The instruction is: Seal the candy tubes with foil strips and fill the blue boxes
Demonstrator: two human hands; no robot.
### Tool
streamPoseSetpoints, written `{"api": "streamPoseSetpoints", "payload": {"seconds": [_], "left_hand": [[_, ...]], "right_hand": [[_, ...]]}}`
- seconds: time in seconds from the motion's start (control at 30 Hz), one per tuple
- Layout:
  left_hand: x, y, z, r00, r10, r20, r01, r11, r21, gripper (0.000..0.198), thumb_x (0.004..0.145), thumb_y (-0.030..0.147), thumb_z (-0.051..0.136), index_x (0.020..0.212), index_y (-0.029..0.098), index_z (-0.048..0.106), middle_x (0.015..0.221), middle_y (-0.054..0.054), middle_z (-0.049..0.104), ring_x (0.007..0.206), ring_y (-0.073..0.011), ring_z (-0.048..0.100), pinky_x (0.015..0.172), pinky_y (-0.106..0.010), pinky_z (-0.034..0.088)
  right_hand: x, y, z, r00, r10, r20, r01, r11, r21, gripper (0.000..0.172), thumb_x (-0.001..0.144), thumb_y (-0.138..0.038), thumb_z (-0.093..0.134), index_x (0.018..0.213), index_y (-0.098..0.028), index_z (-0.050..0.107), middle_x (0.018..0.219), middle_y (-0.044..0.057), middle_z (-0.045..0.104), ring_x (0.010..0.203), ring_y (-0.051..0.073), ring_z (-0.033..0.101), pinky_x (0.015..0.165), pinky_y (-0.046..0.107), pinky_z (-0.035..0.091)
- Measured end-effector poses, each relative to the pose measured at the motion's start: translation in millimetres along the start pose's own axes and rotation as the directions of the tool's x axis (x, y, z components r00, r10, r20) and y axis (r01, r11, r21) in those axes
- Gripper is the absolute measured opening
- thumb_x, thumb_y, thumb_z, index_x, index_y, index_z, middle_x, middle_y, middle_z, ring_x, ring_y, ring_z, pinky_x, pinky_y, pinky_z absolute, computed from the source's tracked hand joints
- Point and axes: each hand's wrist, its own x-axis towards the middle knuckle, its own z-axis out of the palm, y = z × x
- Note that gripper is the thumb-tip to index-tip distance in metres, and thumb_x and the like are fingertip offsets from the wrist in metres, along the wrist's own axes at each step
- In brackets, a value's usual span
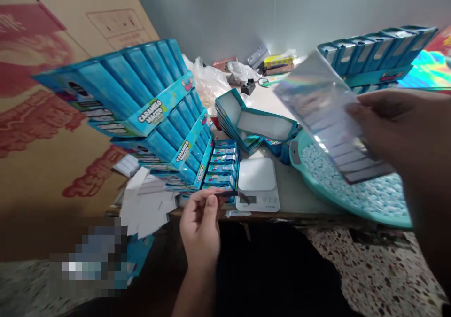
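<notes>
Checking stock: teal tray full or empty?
The teal tray looks full: small pale blue pieces cover all of its floor in view; a foil sheet hides the rest, so that part cannot be told.

R hand [398, 134] holds holo label sheet [327, 119], L hand [200, 228] pinches dark strip [229, 194] by white scale [256, 181].
</notes>
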Motion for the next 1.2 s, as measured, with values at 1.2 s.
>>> {"api": "streamPoseSetpoints", "payload": {"seconds": [1.2], "left_hand": [[-3, 17, -24.7, 0.938, -0.178, 0.298, 0.153, 0.983, 0.105, 0.059, 0.085, 0.036, 0.074, 0.138, 0.025, 0.050, 0.118, -0.011, 0.067, 0.099, -0.0214, 0.073, 0.088, -0.034, 0.059]], "right_hand": [[-127, -115, 84, 0.740, -0.455, 0.496, 0.025, 0.755, 0.655, 0.019, 0.087, -0.011, 0.063, 0.094, -0.021, 0.076, 0.088, 0.004, 0.074, 0.078, 0.018, 0.068, 0.071, 0.028, 0.051]]}}
